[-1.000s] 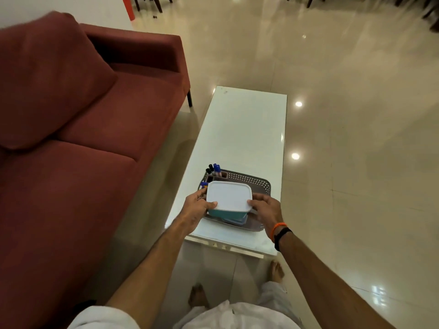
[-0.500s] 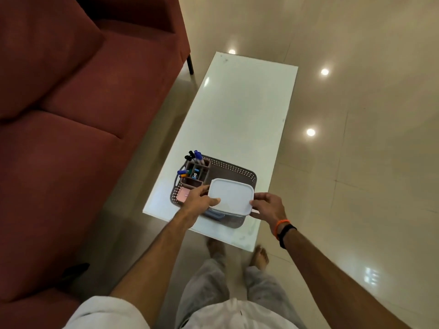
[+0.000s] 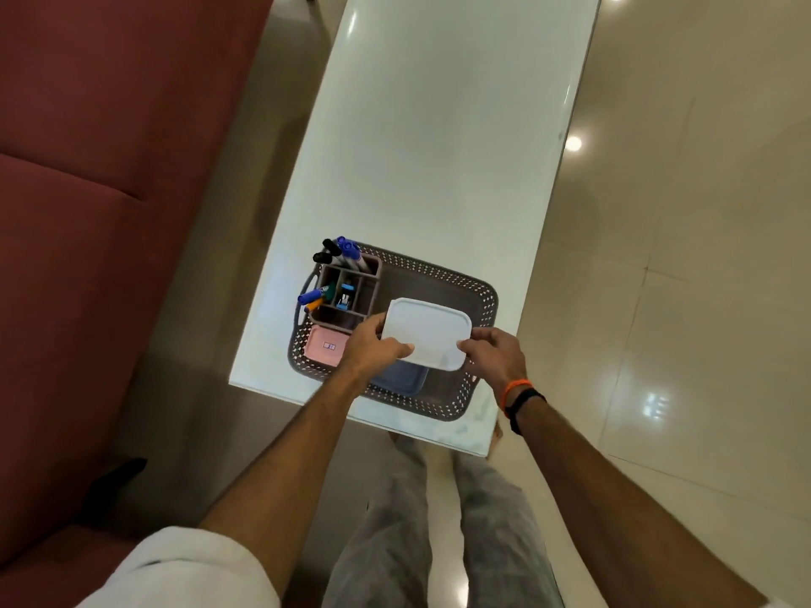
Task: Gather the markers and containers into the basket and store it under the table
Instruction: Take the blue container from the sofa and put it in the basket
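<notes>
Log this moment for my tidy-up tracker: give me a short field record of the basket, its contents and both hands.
surface: white glossy table
basket: grey perforated plastic basket, near the table's front edge
organiser: grey divided organiser in the basket's left part, holding markers
other contents: pink flat lidded container; blue lidded container
held item: white-lidded rectangular container, over the blue one
left hand: grips its left edge
right hand: grips its right edge
storage: basket not yet under table

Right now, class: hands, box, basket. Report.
Both hands, left and right, grip the white-lidded box. Box over basket, above blue box. Table ahead bare.
</notes>
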A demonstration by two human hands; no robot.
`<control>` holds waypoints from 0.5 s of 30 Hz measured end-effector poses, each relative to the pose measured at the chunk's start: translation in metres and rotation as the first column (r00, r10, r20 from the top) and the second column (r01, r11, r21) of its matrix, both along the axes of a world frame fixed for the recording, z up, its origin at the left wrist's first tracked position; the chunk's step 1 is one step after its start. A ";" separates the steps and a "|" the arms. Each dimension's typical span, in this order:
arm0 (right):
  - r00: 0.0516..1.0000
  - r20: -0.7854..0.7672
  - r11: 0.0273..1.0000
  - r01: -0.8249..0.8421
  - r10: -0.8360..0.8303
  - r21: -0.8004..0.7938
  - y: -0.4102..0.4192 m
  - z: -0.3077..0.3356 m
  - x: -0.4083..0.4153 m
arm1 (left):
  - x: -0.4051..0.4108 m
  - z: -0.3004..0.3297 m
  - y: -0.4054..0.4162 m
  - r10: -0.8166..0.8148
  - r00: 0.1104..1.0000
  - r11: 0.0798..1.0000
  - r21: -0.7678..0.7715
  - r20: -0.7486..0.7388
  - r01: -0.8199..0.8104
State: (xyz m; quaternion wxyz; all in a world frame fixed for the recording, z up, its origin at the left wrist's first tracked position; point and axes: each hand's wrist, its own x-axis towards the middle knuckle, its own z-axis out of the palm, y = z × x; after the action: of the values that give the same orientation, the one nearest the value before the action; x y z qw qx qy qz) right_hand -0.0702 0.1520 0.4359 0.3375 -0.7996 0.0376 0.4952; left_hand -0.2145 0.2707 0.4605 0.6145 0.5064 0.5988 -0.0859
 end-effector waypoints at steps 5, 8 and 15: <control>1.000 -0.009 0.999 -0.010 0.009 -0.045 0.021 -0.038 0.004 | 0.011 -0.035 0.022 -0.038 0.999 0.999 0.012 -0.030 0.038; 1.000 -0.020 0.998 -0.015 0.014 -0.055 0.031 -0.050 0.003 | 0.015 -0.049 0.032 -0.050 0.998 0.998 0.020 -0.044 0.051; 0.999 -0.025 1.000 0.021 -0.022 -0.011 0.045 -0.057 0.000 | 0.016 -0.063 0.043 -0.004 0.999 1.000 0.015 -0.040 0.004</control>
State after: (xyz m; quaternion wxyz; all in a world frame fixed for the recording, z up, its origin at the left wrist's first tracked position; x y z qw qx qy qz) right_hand -0.0706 0.1966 0.3785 0.3380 -0.7948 0.0530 0.5012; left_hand -0.1987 0.3142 0.3975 0.5983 0.5106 0.6106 -0.0926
